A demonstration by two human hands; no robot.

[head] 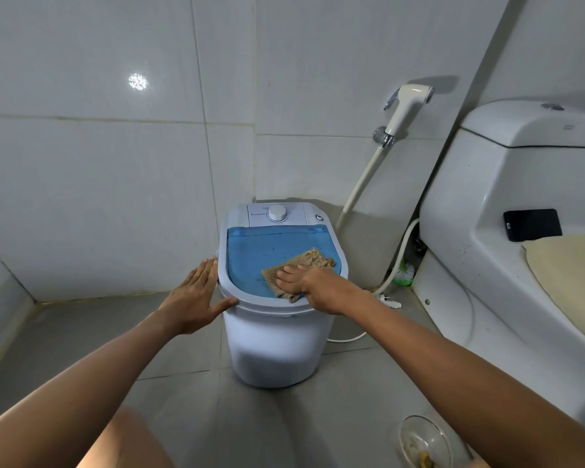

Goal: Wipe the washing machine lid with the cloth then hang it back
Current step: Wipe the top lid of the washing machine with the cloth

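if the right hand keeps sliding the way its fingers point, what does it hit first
The right hand lies flat on the cloth, fingers pointing left across the blue lid. Going straight on, it would likely reach the lid's white left rim first, then the left hand braced just outside it.

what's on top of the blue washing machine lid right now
A brown cloth lies on the blue lid, pressed flat by the right hand. The lid surface beneath cloth and hand is hidden.
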